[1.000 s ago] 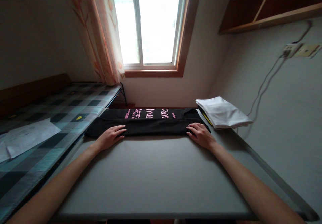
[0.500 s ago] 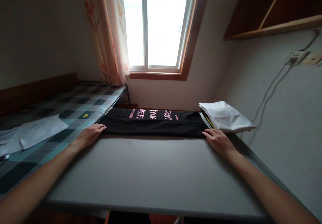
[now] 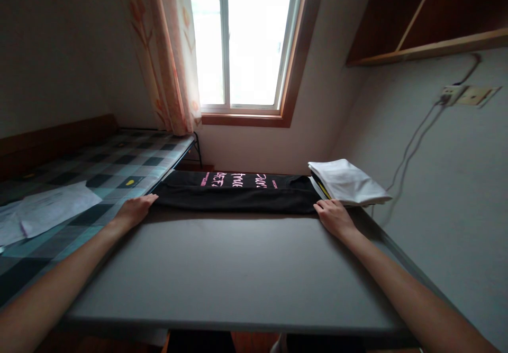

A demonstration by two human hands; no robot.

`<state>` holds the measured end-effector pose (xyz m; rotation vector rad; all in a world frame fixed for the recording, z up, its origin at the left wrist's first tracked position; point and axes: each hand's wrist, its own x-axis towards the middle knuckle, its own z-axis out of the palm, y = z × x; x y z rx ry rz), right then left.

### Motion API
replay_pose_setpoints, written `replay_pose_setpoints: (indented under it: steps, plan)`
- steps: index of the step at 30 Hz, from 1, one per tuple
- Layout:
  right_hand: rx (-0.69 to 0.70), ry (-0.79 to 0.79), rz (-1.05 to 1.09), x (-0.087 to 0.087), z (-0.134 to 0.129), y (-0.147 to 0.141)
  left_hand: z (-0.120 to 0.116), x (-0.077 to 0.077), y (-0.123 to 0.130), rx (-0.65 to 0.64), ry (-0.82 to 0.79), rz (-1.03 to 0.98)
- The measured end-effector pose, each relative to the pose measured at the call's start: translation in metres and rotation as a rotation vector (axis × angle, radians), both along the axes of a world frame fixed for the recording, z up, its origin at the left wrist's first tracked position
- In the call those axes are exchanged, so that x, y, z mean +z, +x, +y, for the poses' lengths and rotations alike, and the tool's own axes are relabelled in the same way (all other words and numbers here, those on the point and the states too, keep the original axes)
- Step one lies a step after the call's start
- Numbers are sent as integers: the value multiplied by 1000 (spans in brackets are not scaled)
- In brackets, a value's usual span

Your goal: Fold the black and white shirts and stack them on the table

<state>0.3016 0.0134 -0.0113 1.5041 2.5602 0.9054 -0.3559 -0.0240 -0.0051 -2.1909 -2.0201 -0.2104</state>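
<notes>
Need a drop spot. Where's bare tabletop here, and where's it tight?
Free: the grey table from the black folded garment to the near edge, between both forearms. Crowded: the far strip, with the garment, left hand and right hand at its ends, white folded stack at far right.

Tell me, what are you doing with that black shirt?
A person is working on a black garment with pink lettering, folded into a long strip across the far side of a grey table. The left hand touches its left end, the right hand its right end. A folded white cloth lies beside it on the right.
</notes>
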Motion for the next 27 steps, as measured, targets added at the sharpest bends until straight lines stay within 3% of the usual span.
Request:
replay_pose_setpoints:
  steps: [3, 7, 18, 23, 27]
  plan:
    - [1, 1, -9, 1, -3, 2, 1, 2, 2, 58, -11, 77]
    - [-20, 31, -6, 4, -7, 2, 0, 3, 1, 36, -56, 125]
    - [49, 65, -28, 8, -25, 14, -27, 16, -5, -10, -109, 76]
    - [79, 61, -53, 22, -43, 18, -46, 17, -24, -52, -148, 28]
    - [143, 50, -9, 26, -70, 23, -76, 12, -50, -22, -168, 24]
